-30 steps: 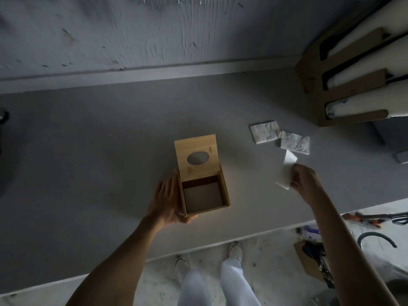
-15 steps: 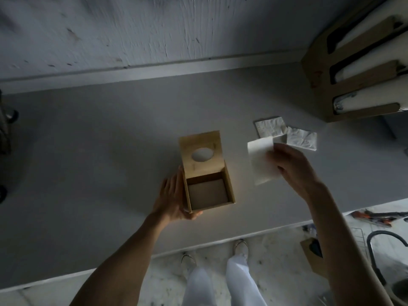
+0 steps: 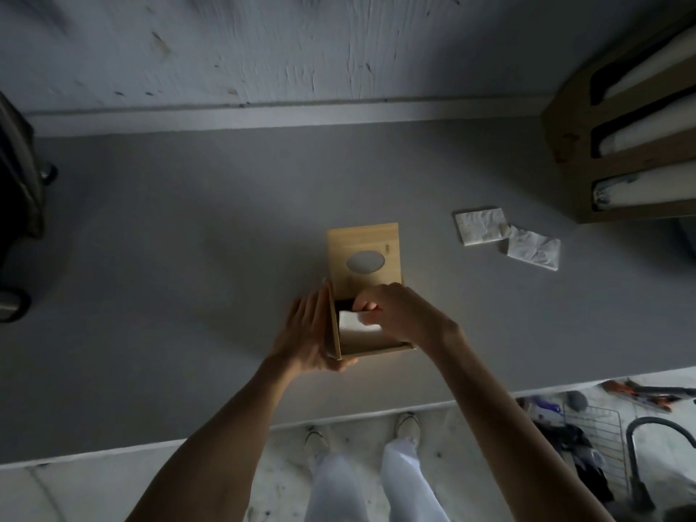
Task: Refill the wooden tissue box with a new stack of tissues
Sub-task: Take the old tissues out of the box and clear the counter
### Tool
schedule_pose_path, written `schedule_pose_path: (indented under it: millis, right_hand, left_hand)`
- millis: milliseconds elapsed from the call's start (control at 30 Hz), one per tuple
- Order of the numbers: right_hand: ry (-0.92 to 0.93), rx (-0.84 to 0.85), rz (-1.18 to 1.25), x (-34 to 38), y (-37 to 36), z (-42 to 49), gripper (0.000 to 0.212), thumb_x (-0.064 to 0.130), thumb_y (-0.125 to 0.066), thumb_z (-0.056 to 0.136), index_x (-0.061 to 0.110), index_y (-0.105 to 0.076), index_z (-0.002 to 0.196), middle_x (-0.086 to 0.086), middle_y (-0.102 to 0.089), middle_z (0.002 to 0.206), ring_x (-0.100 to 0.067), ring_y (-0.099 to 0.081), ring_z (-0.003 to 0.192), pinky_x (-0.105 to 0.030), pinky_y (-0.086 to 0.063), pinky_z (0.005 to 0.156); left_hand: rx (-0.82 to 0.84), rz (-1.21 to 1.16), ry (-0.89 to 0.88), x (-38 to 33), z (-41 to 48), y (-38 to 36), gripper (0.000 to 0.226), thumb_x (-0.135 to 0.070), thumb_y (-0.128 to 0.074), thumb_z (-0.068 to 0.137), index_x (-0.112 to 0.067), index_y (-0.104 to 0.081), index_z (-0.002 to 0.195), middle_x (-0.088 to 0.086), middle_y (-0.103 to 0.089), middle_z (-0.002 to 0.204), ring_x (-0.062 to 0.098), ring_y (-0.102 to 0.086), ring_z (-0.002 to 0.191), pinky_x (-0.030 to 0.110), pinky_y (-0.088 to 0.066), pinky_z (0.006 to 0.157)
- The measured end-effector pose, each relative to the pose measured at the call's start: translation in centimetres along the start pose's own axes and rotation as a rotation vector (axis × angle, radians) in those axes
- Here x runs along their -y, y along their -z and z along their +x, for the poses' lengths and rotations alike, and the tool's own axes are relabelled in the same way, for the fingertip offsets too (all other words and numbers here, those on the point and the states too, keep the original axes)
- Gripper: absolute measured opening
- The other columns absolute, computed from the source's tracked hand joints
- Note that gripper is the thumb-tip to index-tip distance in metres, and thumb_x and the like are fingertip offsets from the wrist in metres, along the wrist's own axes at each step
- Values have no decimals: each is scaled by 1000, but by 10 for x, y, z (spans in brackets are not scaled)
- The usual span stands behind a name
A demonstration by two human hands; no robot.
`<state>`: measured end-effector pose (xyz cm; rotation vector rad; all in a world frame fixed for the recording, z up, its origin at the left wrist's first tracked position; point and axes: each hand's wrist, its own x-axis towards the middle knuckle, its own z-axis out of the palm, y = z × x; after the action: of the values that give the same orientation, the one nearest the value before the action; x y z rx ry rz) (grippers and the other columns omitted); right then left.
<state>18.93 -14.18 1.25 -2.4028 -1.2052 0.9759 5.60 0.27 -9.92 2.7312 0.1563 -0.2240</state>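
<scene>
The right hand (image 3: 401,314) reaches down over the open top of the square light-wood tissue box (image 3: 371,350), its fingers curled around a folded white tissue (image 3: 356,321) that sits partly inside the box's cavity, just under the fingertips; the grip is closed on the tissue, thumb side toward the person. The left hand (image 3: 307,335) lies flat and open against the box's left wall, palm pressed to the wood and fingers stretched along it, with the thumb tucked under the near corner. Just beyond the right hand's knuckles, the box's hinged wooden lid with an oval opening (image 3: 364,258) stands tilted back, away from the person. Farther out and to the right of the right hand, well apart from it, two folded white tissues (image 3: 506,239) lie on the grey countertop (image 3: 188,239), their corners touching or overlapping. Beyond those, at the far right, a tall wooden dispenser with three slots holding white rolls (image 3: 621,145) stands on the counter. Far to the left of the left hand, a dark object is cut off by the edge of the view and too dim to identify. Below both forearms, past the counter's near edge, white trouser legs and light shoes stand on a speckled floor
</scene>
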Motion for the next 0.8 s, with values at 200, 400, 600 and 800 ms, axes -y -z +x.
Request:
schedule_pose_path:
  millis: [200,400,600,800]
  right_hand:
    - [-119,50,-54,10,-15,4,24,20,-54,93,17,-63,115,-6,-67,111,-25,-62,104,-42,-50,93]
    - [-112,4,-164,12,-27,-6,25,19,-51,95,8,-59,116,-12,-64,111,-32,-60,103,-43,-48,89]
    - [-151,-40,-159,17,-33,1,24,22,-47,97,10,-58,114,-12,-62,111,-32,-58,103,-41,-47,87]
    - [-130,-122,-183,18,-45,3,27,35,-48,97,16,-64,107,-1,-71,106,-21,-68,96,-36,-54,91]
  left_hand:
    - [24,-3,18,0,0,0,127,-85,-54,58,8,-33,144,25,-41,145,35,-47,123,41,-43,92]
    - [15,-34,17,0,0,0,125,-86,-50,63,7,-30,145,25,-41,147,36,-46,126,41,-40,94]
    - [40,-55,23,4,1,-6,130,-89,-48,63,6,-25,148,23,-35,151,36,-45,130,44,-40,99]
    - [43,-49,25,4,0,-7,131,-89,-49,64,12,-30,145,27,-40,148,38,-48,127,44,-43,98]
